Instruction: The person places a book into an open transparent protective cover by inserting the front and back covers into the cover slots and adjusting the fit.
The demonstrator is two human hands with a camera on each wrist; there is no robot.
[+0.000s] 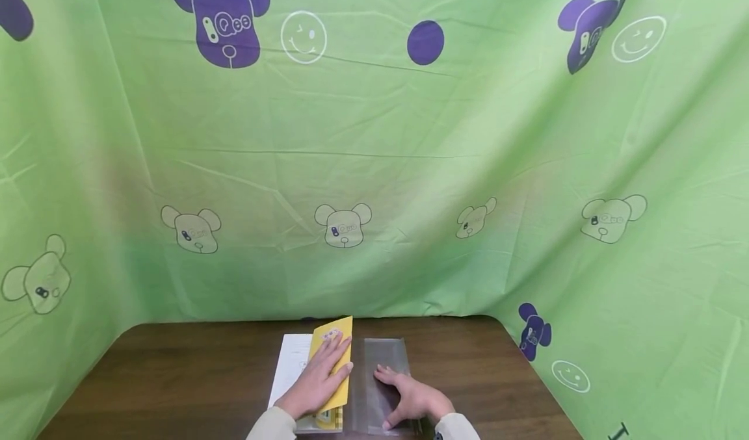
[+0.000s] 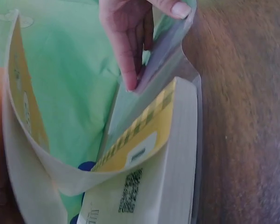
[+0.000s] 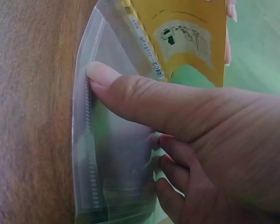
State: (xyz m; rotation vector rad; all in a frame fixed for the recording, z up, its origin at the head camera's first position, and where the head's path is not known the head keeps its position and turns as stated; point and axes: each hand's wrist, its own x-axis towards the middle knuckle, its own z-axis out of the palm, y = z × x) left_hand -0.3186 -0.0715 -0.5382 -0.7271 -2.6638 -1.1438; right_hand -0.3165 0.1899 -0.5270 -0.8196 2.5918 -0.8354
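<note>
A book with a yellow cover (image 1: 342, 388) lies in the middle of the table, its cover bent up and its white page (image 1: 289, 362) exposed on the left. My left hand (image 1: 320, 376) lies along the raised cover, fingers extended and thumb near its right edge. In the left wrist view, a white page with a QR code (image 2: 130, 191) shows below the curved cover. To the right, a clear plastic book cover (image 1: 374, 355) lies spread out. My right hand (image 1: 412, 398) rests on it, thumb and fingers spread apart. In the right wrist view, the thumb touches the plastic's ribbed seam (image 3: 89, 135).
The brown wooden table (image 1: 175, 375) extends to both sides of the book. Behind and beside it hangs a green cloth (image 1: 374, 134) printed with bear heads and smiley faces. Clear plastic runs along the book's lower edge in the left wrist view.
</note>
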